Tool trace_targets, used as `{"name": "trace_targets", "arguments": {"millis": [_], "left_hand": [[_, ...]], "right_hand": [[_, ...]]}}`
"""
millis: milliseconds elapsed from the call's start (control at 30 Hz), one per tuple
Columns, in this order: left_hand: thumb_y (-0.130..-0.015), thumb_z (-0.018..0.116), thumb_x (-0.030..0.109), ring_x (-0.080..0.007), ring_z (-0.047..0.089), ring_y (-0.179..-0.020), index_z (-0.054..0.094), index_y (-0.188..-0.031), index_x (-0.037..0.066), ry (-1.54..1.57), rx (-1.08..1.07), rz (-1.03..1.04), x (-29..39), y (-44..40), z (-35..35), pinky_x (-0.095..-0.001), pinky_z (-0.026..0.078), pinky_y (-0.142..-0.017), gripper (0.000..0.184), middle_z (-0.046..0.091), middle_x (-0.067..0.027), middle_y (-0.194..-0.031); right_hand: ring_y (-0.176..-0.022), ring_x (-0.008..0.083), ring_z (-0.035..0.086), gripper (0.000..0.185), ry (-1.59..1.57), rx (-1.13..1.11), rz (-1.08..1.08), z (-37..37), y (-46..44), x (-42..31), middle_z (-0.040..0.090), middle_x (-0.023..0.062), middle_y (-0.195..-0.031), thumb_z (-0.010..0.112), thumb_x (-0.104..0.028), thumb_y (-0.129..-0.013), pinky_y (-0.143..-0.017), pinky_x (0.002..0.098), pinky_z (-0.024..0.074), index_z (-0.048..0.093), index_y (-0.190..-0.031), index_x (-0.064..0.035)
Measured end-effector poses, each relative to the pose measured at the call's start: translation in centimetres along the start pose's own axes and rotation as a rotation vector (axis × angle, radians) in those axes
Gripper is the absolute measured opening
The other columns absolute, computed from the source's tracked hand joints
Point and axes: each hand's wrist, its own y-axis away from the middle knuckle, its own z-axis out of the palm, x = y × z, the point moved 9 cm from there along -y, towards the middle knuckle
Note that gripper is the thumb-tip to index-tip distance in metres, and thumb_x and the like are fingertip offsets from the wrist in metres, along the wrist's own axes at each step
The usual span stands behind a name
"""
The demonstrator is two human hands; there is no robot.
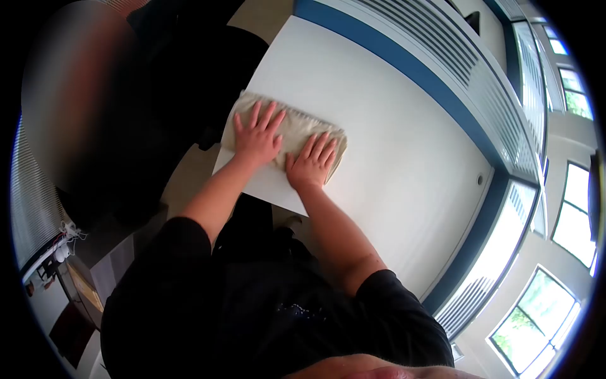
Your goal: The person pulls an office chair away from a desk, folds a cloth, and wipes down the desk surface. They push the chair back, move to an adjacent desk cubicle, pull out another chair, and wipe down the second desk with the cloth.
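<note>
The beige cloth (297,131) on the bench (391,158) lies lengthwise beneath the left hand (257,140) and right hand (309,167), both touching it, fingers spread.

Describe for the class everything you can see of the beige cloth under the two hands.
The beige cloth looks like soft, thin fabric, lightly wrinkled and apparently folded into a rough oblong. Its far edge looks puckered or gathered. It lies flat on the white table, slanting in view, with its left end at about the table's edge. The left hand and right hand rest on it palm down, fingers spread. Its underside is hidden.
</note>
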Motion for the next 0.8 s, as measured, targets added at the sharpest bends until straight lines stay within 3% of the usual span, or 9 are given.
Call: {"name": "trace_targets", "arguments": {"millis": [67,133,300,433,467,567,633,700,800], "left_hand": [[-0.102,0.051,0.044,-0.0265,0.01,-0.164,0.027,-0.167,0.035,-0.002,0.047,0.015,0.2,-5.1,-2.8,-0.0761,0.01,-0.122,0.07,0.012,0.0056,-0.178],[-0.102,0.054,0.042,-0.0263,0.013,-0.163,0.03,-0.166,0.033,0.155,-0.014,0.0,-3.9,-0.4,4.0,-0.0754,0.016,-0.121,0.069,0.017,0.0047,-0.177],[-0.102,0.054,0.042,-0.0266,0.016,-0.162,0.036,-0.164,0.033,0.242,0.025,0.011,-6.8,-1.5,5.7,-0.0743,0.023,-0.119,0.065,0.024,0.004,-0.175],[-0.103,0.048,0.044,-0.0281,0.02,-0.161,0.04,-0.162,0.031,0.181,0.082,0.039,-9.9,-2.2,3.9,-0.0709,0.023,-0.12,0.061,0.026,0.0057,-0.174],[-0.094,0.058,0.037,-0.038,0.035,-0.153,0.057,-0.15,0.015,0.347,0.225,0.081,-10.9,-2.8,3.1,-0.066,0.028,-0.122,0.06,0.046,-0.0103,-0.162],[-0.095,0.057,0.035,-0.038,0.034,-0.153,0.058,-0.149,0.018,0.275,0.299,0.111,-12.4,-4.3,0.9,-0.0713,0.031,-0.118,0.057,0.045,-0.008,-0.163],[-0.096,0.055,0.033,-0.036,0.032,-0.154,0.056,-0.151,0.019,0.247,0.258,0.128,-13.5,-5.2,-0.4,-0.0698,0.03,-0.119,0.056,0.042,-0.0068,-0.165],[-0.097,0.055,0.034,-0.0354,0.031,-0.155,0.054,-0.152,0.019,0.192,0.311,0.123,-15.0,-8.0,-1.5,-0.0694,0.029,-0.12,0.058,0.041,-0.0064,-0.166],[-0.098,0.053,0.036,-0.0351,0.029,-0.156,0.052,-0.154,0.018,0.127,0.337,0.113,-14.5,-8.8,-5.6,-0.0682,0.028,-0.121,0.058,0.04,-0.0064,-0.167]], "right_hand": [[-0.161,0.0503,-0.004,0.095,0.024,0.073,0.047,-2.7,-4.8,0.2,0.003,0.0282,-0.175,0.049,-0.06,-0.1,-0.13,0.0571,0.001,0.02,-0.166,0.0019],[-0.161,0.0502,-0.002,0.096,0.197,-0.029,0.048,3.0,-1.2,-2.9,0.004,0.0282,-0.174,0.049,-0.061,-0.1,-0.13,0.0564,0.0026,0.02,-0.166,0.0018],[-0.16,0.05,0.003,0.095,0.331,-0.048,-0.019,3.2,-4.1,-5.4,0.007,0.0257,-0.175,0.05,-0.06,-0.099,-0.13,0.0551,0.0052,0.02,-0.167,-0.0014],[-0.16,0.0508,0.006,0.094,0.295,0.106,-0.152,3.6,-6.7,-8.7,0.011,0.0261,-0.174,0.052,-0.06,-0.098,-0.13,0.0556,0.0072,0.022,-0.166,-0.0022],[-0.159,0.0514,0.006,0.094,0.304,0.127,-0.164,3.5,-7.0,-9.8,0.011,0.0261,-0.174,0.052,-0.06,-0.098,-0.13,0.0561,0.0071,0.023,-0.166,-0.0027],[-0.158,0.0542,0.009,0.093,0.291,0.212,-0.185,2.2,-9.6,-12.4,0.015,0.0276,-0.173,0.053,-0.061,-0.097,-0.129,0.0578,0.0076,0.026,-0.166,-0.0041],[-0.159,0.048,0.016,0.086,0.369,0.183,-0.114,0.6,-10.6,-14.8,0.021,0.0207,-0.174,0.053,-0.057,-0.098,-0.128,0.0551,0.0156,0.029,-0.166,-0.0093],[-0.161,0.0471,0.009,0.088,0.302,0.164,-0.073,-0.3,-12.1,-15.2,0.015,0.0229,-0.175,0.048,-0.055,-0.1,-0.129,0.0579,0.0086,0.024,-0.166,-0.0027],[-0.16,0.0475,0.011,0.092,0.192,0.234,-0.101,-4.4,-13.3,-15.4,0.016,0.0231,-0.174,0.053,-0.056,-0.097,-0.13,0.0548,0.0077,0.026,-0.165,-0.0013]]}}
